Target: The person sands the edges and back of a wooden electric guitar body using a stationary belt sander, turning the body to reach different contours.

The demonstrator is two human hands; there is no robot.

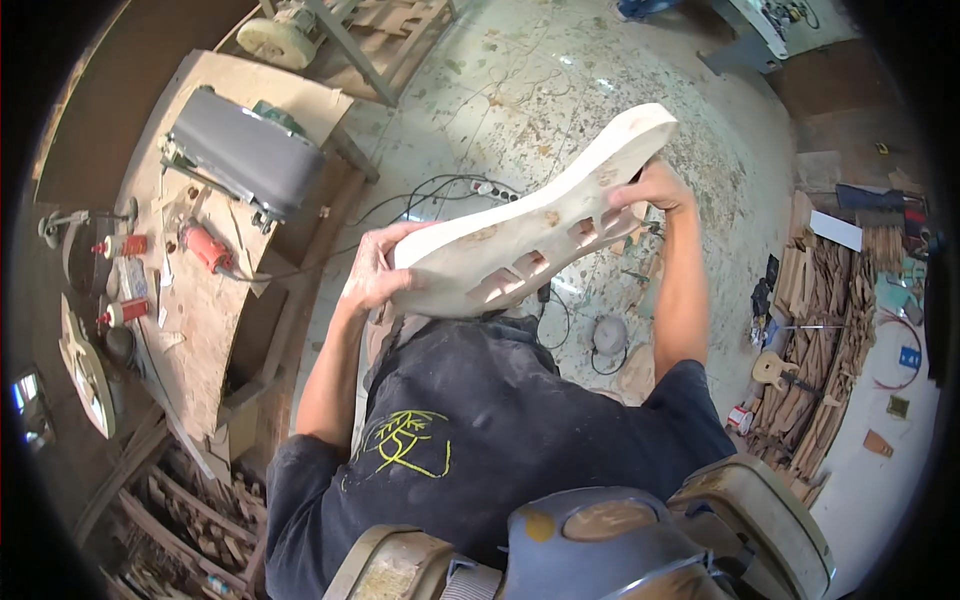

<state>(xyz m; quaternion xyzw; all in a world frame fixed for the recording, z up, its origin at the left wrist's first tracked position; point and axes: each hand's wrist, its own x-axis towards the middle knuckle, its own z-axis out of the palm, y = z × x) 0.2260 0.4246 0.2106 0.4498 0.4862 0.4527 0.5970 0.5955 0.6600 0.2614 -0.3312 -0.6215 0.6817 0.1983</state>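
A pale, unfinished wooden guitar body [545,222] is held up in front of my chest, tilted so its right end stands higher. Several rectangular pockets are cut through its face, and its rounded edge is turned upward. My left hand [376,268] is closed around the left end, thumb lying on the face and fingers behind the edge. At the upper right, my right hand [655,190] grips the body with its thumb on the face near a cutout; the other fingers are partly hidden behind the wood.
On the left a workbench [200,350] carries a grey machine [245,150], a red power tool [205,246] and red-and-white bottles [125,312]. Cables run to a power strip [495,190] on the stained floor. Wood strips [810,340] and another guitar body [770,371] lie to the right.
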